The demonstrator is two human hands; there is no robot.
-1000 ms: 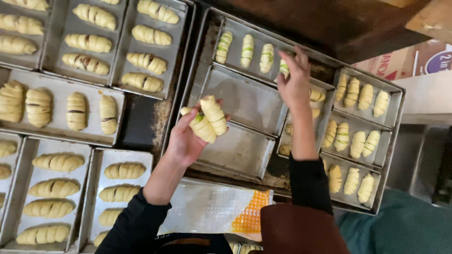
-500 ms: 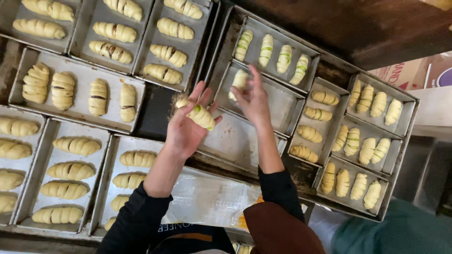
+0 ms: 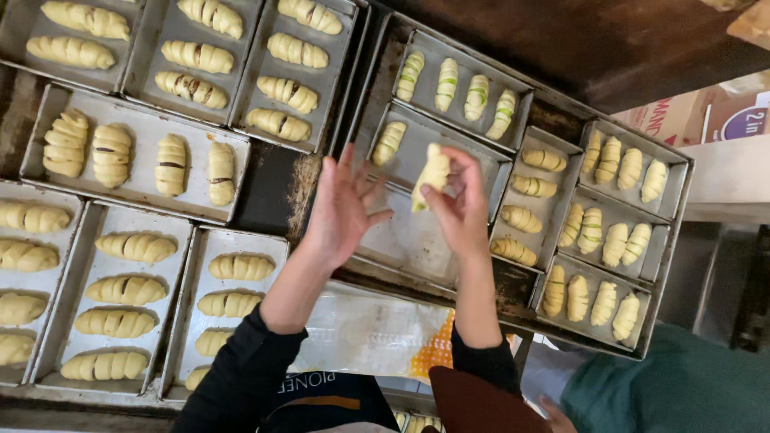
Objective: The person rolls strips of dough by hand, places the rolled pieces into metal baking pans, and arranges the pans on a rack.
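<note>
My right hand [image 3: 463, 210] pinches a pale rolled dough piece [image 3: 432, 175] between thumb and fingers, held above a rectangular metal pan [image 3: 401, 232]. One striped dough roll [image 3: 389, 143] lies at that pan's far left corner. My left hand [image 3: 343, 207] hovers just left of the held piece, palm turned up, fingers spread, holding nothing. Both arms wear black sleeves.
A pan [image 3: 513, 84] just beyond holds several green-striped rolls. Smaller pans [image 3: 670, 180] of rolls fill the right side of the big tray. On the left, several pans [image 3: 241, 152] hold larger rolls. A plastic-wrapped bag [image 3: 377, 333] lies near my body; cardboard boxes [image 3: 690, 116] stand at right.
The dough piece passed from my left hand to my right. My left hand opened, palm up. A roll now lies in the pan's corner.
</note>
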